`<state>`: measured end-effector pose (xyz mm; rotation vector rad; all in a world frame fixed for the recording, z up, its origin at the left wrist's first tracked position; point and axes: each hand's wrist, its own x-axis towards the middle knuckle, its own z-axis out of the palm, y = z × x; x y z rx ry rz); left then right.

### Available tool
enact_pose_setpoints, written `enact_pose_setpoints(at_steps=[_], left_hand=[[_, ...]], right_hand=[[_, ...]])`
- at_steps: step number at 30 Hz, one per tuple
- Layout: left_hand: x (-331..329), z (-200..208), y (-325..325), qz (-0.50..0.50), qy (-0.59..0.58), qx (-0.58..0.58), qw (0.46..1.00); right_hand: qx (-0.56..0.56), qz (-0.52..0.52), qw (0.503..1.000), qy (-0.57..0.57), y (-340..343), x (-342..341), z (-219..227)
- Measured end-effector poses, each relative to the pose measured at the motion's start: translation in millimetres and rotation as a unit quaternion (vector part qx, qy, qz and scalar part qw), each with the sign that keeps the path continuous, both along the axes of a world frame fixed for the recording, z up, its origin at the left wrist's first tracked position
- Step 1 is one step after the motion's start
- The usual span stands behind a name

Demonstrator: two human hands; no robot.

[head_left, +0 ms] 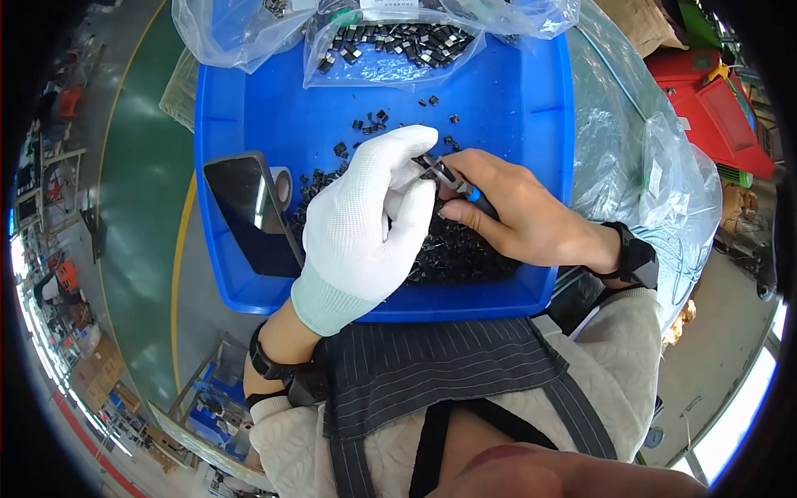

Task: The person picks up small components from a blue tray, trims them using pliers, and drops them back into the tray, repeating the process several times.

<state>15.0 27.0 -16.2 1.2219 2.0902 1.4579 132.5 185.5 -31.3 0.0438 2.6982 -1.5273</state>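
Left hand (365, 217), gloved: fingers curled round nose of pliers (457, 181); whether pinching anything, we cannot tell. Right hand (525, 209): fingers clasping pliers above black parts (466, 254) in blue bin (282, 101). Step, we judge: working pliers; next move calls for steadiness.

Gloved left hand (365, 220) curled, right hand (523, 212) clenched

Right in front of the person sits the tray (544, 108). A bag (374, 73) with parts (423, 41) in it lies at the far end; a heap (469, 257) fills the near end. At the left side is a phone (241, 216), a roll (283, 187) just to its right. Sheeting (599, 158) lies right of the tray.
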Motion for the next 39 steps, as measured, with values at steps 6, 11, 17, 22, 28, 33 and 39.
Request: enact_pose_setpoints(at_steps=[6,11,17,22,28,33,39], left_hand=[[-0.7,12.9,0.5,-0.020,-0.088,-0.062,0.994],[-1.2,13.8,0.1,-0.034,-0.167,-0.092,0.981],[-0.7,11.0,0.1,-0.035,-0.160,-0.079,0.983],[-0.4,10.5,-0.1,-0.042,-0.160,-0.072,0.984],[-1.9,12.0,0.0,-0.050,-0.152,-0.090,0.983],[-1.1,9.2,-0.4,-0.054,-0.121,-0.076,0.988],[-4.1,13.5,3.1,-0.066,-0.258,-0.097,0.959]], right_hand=[[-0.032,0.001,0.999,-0.012,-0.1,-0.3,1.3],[-0.029,0.007,0.999,-0.011,1.3,-0.2,0.7],[-0.022,0.005,1.000,-0.011,0.8,0.6,0.1],[-0.024,0.004,1.000,-0.011,0.6,0.8,-0.8],[-0.019,0.002,1.000,-0.009,0.7,-0.1,-1.5],[-0.010,0.002,1.000,-0.014,-0.7,0.6,1.8],[-0.065,-0.026,0.997,-0.033,-5.4,5.4,1.9]])
